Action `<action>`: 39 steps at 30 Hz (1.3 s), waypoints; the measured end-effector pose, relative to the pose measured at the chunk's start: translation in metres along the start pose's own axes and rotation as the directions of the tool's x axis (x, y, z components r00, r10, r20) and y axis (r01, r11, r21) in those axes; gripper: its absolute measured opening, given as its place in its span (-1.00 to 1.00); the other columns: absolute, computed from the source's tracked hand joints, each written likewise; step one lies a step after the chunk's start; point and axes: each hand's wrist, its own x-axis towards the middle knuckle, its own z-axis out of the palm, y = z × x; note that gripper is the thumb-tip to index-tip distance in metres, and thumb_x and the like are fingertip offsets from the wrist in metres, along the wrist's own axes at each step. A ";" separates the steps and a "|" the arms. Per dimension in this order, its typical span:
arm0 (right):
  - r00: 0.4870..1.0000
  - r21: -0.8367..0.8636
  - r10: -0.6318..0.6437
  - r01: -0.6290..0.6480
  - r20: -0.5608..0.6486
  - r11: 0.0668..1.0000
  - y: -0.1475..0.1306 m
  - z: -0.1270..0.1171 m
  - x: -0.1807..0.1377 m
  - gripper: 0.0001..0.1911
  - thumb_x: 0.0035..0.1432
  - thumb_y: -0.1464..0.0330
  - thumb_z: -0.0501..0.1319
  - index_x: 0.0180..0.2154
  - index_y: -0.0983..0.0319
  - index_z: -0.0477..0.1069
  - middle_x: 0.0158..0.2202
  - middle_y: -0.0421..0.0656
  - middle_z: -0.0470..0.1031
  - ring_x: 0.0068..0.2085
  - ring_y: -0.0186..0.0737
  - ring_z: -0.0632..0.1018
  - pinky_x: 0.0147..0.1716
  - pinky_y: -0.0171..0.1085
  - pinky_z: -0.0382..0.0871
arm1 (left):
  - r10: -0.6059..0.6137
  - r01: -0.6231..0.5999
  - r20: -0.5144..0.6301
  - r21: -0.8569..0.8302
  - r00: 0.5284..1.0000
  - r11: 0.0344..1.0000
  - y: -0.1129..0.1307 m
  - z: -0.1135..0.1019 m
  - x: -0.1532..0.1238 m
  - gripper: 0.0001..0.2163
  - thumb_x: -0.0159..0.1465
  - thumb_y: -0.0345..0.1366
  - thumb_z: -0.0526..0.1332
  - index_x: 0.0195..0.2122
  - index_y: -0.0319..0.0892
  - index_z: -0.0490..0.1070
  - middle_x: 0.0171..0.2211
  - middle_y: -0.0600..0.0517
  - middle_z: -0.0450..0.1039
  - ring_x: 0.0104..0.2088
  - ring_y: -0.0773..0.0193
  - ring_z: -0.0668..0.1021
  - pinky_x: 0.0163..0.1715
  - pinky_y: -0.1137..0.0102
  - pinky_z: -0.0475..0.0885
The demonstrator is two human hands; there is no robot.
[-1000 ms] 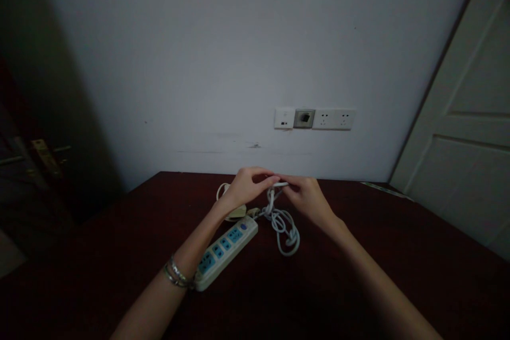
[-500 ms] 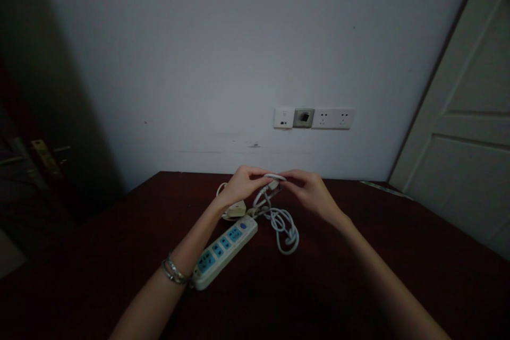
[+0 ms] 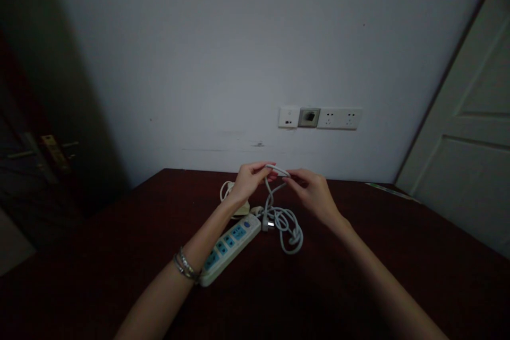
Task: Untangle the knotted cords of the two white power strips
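A white power strip (image 3: 231,247) with blue sockets lies on the dark red table (image 3: 119,255). Its white cable (image 3: 285,226) is bunched in loops to the right of it, with the plug hanging at about the strip's far end. My left hand (image 3: 249,180) and my right hand (image 3: 313,194) are raised above the loops, and both pinch a short stretch of the cable between them. A bracelet shows on my left wrist.
A row of wall sockets (image 3: 321,117) sits on the white wall behind the table. A small pale object (image 3: 241,208) with its own cord lies under my left hand. A white door (image 3: 470,133) stands at the right, a dark door with a handle (image 3: 51,151) at the left.
Both hands have lifted the cable slightly higher. The plug, held near the fingers before, now hangs down by the strip's end. The view has shifted a little.
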 end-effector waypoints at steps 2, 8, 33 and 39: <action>1.000 0.000 0.025 -0.025 -0.001 1.000 0.000 0.000 0.001 -0.78 0.11 0.32 0.17 -0.25 0.28 0.51 -0.26 -0.08 0.55 -0.29 -0.21 0.52 -0.26 -0.26 0.36 | -0.019 0.019 -0.017 -0.020 1.000 1.000 -0.001 -0.001 0.001 -0.76 0.09 -0.32 0.29 -0.22 -0.32 0.51 -0.38 -0.08 0.56 -0.38 0.30 0.57 -0.21 0.32 0.46; 0.967 0.058 0.102 -0.119 0.234 0.991 0.012 0.010 -0.004 -0.74 0.10 0.31 0.14 -0.21 0.28 0.48 -0.31 -0.12 0.53 -0.37 -0.27 0.50 -0.35 -0.28 0.38 | -0.047 0.047 -0.032 -0.023 0.998 0.999 -0.002 -0.001 0.001 -0.74 0.10 -0.29 0.28 -0.21 -0.32 0.48 -0.39 -0.07 0.55 -0.39 0.30 0.57 -0.22 0.32 0.46; 0.952 0.118 0.087 -0.054 -0.293 0.992 0.003 -0.031 0.008 -0.71 0.16 0.16 0.11 -0.24 0.23 0.41 -0.35 -0.13 0.43 -0.39 -0.29 0.47 -0.46 -0.32 0.35 | -0.093 0.049 0.227 0.193 0.970 0.980 0.009 -0.009 -0.002 -0.74 0.16 -0.20 0.23 -0.23 -0.29 0.42 -0.33 -0.09 0.51 -0.28 0.26 0.54 -0.31 0.38 0.45; 0.931 -0.117 -0.058 0.016 -0.361 0.993 0.004 -0.059 0.012 -0.69 0.16 0.15 0.11 -0.24 0.21 0.48 -0.35 -0.10 0.46 -0.34 -0.25 0.46 -0.37 -0.28 0.36 | -0.169 0.038 0.312 0.387 0.935 0.921 -0.007 -0.018 0.003 -0.69 0.12 -0.27 0.23 -0.12 -0.28 0.43 -0.18 -0.16 0.51 -0.24 0.24 0.54 -0.24 0.32 0.43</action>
